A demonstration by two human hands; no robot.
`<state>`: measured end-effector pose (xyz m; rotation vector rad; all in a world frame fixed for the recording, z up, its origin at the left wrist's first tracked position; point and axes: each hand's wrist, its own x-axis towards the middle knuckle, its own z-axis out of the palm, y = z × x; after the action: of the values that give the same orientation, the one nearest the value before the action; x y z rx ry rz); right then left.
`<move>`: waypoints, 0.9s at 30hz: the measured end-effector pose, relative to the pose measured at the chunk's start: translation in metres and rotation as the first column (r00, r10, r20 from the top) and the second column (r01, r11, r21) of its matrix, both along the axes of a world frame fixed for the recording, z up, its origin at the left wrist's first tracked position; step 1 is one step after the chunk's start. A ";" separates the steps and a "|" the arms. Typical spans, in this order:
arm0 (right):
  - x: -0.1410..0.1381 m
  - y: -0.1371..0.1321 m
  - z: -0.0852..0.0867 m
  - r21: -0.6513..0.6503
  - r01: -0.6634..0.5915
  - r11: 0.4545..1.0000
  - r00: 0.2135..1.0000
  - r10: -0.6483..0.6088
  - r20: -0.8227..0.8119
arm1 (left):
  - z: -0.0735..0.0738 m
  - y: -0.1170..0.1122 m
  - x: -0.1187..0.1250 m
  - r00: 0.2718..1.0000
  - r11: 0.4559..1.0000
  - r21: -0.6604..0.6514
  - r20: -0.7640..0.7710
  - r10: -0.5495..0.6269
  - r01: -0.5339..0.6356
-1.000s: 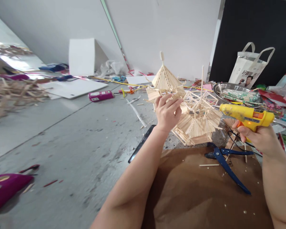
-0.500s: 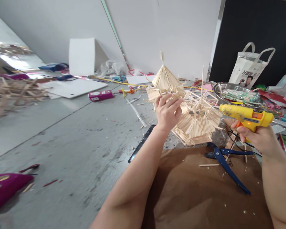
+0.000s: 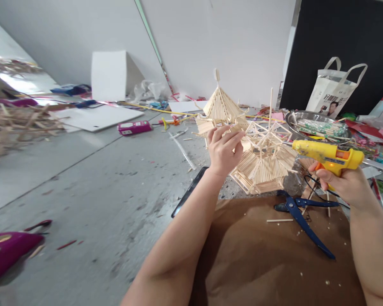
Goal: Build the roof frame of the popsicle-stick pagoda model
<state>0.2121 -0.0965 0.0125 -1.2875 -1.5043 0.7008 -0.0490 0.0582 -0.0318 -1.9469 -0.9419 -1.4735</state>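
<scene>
My left hand [image 3: 224, 149] is raised and grips the left side of a tilted stick-built roof model [image 3: 265, 163], fingers closed round its sticks. My right hand [image 3: 341, 183] is wrapped round the handle of a yellow glue gun [image 3: 326, 154], whose nozzle points left and almost touches the model's right edge. A second, pointed stick roof [image 3: 219, 104] stands behind my left hand. Below the model lie blue-handled pliers [image 3: 301, 214] on brown paper [image 3: 268, 259].
A steel bowl of sticks [image 3: 317, 123] and a white tote bag [image 3: 333, 89] are at the back right. A dark tablet [image 3: 189, 193] lies by the paper's left edge. Pink cases [image 3: 134, 126], white boards [image 3: 98, 117] and a stick pile [image 3: 15, 125] litter the grey floor.
The glue gun and my right hand have edged slightly left and down toward the model. My left hand and the model have stayed still.
</scene>
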 end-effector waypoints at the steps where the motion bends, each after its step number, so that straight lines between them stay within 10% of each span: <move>1: 0.000 0.000 0.000 -0.001 0.000 1.000 1.000 0.000 0.000 | 0.000 0.000 0.000 1.000 1.000 0.000 -0.002 0.002 -0.002; 27: 0.002 0.001 -0.003 0.011 -0.002 1.000 1.000 0.002 0.001 | 0.001 -0.002 -0.001 1.000 1.000 0.020 -0.009 -0.005 0.005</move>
<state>0.2137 -0.0952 0.0091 -1.2786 -1.5086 0.6925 -0.0498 0.0564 -0.0309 -1.9413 -0.9160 -1.4701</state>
